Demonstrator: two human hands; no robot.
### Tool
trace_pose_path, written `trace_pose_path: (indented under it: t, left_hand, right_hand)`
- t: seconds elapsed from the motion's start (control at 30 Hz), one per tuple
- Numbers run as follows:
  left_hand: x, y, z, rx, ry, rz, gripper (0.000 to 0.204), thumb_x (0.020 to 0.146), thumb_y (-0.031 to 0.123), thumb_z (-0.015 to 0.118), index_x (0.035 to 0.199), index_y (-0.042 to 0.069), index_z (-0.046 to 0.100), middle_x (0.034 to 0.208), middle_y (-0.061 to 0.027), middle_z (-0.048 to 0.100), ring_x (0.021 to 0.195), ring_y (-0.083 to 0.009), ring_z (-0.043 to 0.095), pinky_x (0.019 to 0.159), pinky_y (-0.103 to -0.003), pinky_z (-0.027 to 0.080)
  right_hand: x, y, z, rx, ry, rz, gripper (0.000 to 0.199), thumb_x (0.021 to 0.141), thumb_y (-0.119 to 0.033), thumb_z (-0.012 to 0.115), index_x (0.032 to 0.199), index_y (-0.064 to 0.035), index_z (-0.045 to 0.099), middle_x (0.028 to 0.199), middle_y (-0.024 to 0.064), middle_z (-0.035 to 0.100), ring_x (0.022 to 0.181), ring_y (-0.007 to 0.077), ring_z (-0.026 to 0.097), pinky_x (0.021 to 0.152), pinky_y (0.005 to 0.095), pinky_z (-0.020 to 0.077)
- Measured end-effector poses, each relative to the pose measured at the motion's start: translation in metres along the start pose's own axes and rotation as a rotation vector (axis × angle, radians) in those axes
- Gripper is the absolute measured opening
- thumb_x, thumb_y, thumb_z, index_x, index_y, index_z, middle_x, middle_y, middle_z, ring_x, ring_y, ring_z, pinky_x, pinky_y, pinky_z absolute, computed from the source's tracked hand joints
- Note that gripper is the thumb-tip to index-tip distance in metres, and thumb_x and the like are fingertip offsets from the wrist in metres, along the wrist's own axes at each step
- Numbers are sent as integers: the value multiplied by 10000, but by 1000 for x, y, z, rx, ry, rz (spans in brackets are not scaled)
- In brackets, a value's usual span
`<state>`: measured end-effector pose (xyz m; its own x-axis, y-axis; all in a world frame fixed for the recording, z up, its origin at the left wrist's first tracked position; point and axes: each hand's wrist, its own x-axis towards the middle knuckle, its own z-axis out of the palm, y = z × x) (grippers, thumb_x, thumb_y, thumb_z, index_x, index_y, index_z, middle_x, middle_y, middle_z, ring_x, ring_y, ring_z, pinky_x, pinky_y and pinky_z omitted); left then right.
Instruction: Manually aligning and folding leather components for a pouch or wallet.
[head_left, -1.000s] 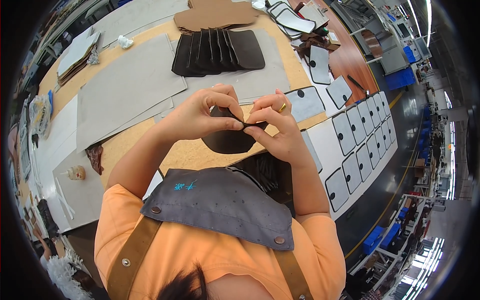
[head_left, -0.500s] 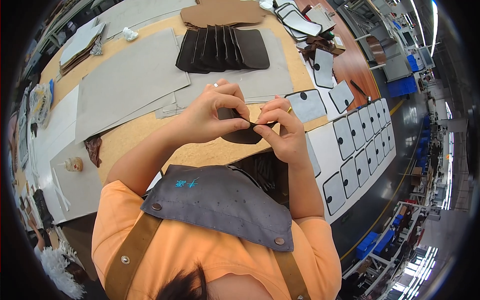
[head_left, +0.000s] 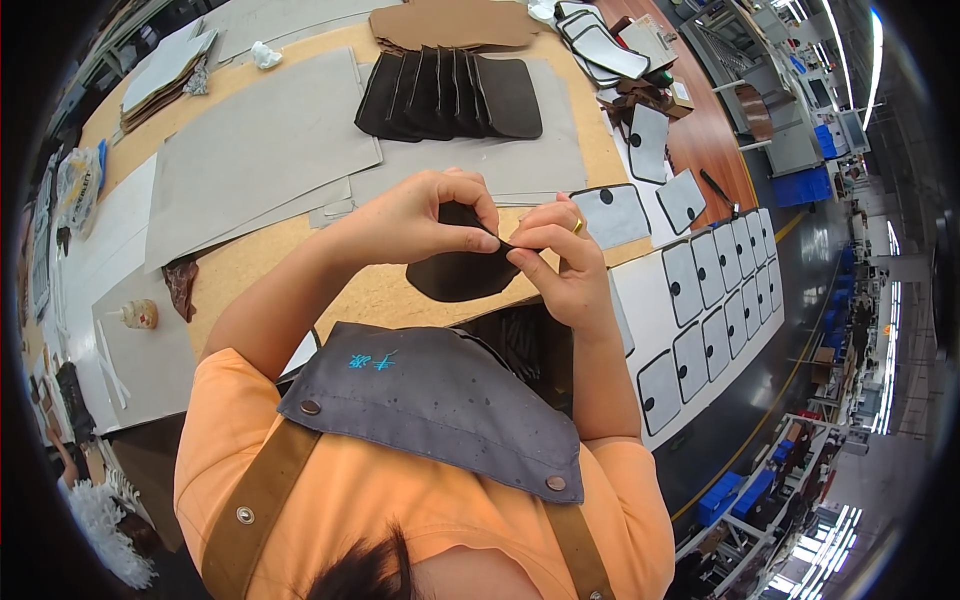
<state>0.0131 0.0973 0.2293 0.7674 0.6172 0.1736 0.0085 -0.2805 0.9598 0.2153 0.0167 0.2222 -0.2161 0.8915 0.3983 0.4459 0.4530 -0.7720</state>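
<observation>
Between my hands is a dark leather piece (head_left: 455, 276) with rounded corners, held up over the near edge of the table. My left hand (head_left: 440, 215) pinches its upper edge between thumb and fingers. Close beside it, my right hand (head_left: 562, 250) grips the same edge at the right corner, thumb against curled fingers. The two thumb tips almost meet there. Beyond my hands, a fanned row of similar dark leather pieces (head_left: 450, 95) lies on grey sheets (head_left: 265, 150). My fingers hide part of the gripped edge.
Light grey panels with dark borders and round black spots (head_left: 685, 275) lie in rows on a white board at right. Brown sheets (head_left: 455, 25) are stacked at the back. A small glue bottle (head_left: 140, 314) stands at left. A dark open space (head_left: 520, 350) is below my hands.
The dark piece has swung out to the left and shows more of its face below my left hand. My right hand keeps its grip at the corner.
</observation>
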Motion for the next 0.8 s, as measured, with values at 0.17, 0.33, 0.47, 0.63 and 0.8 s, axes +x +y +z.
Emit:
trace_pose_path:
  t: [0.17, 0.33, 0.47, 0.63, 0.8]
  left_hand:
    - [1, 2, 2, -84, -12, -64, 121, 730, 111, 732, 736, 48, 629, 740, 1, 553, 742, -116, 501, 688, -259, 370]
    - [3, -1, 3, -335, -20, -212, 94, 780, 95, 695, 824, 47, 628, 784, 14, 586, 758, -70, 538, 703, -220, 419]
    - [0, -8, 1, -586, 31, -323, 141, 809, 108, 674, 911, 38, 607, 811, 13, 605, 771, -44, 558, 711, -198, 456]
    - [-1, -8, 2, -418, 59, -222, 134, 818, 118, 667, 898, 18, 629, 791, -7, 617, 751, -66, 552, 698, -217, 447]
    - [-1, 8, 3, -276, 63, -225, 147, 825, 127, 659, 900, 4, 632, 780, -9, 614, 740, -63, 534, 682, -218, 437]
  right_hand:
    - [4, -7, 3, -53, -32, 38, 91, 747, -88, 688, 786, -92, 605, 829, -15, 563, 862, 163, 522, 1051, 467, 180]
    - [0, 3, 2, 81, -14, 76, 92, 751, -81, 684, 777, -87, 596, 837, -3, 567, 858, 161, 532, 1058, 461, 179]
    - [-5, 8, 5, 149, 116, 78, 74, 770, -81, 672, 787, -78, 600, 832, -8, 573, 870, 146, 538, 1062, 468, 173]
    - [1, -7, 6, 38, 54, 166, 47, 795, -95, 653, 787, -79, 610, 816, -13, 576, 870, 146, 540, 1057, 466, 176]
    - [1, -3, 10, -21, 80, 140, 61, 790, -116, 661, 784, -84, 609, 783, -17, 575, 882, 146, 535, 1049, 445, 185]
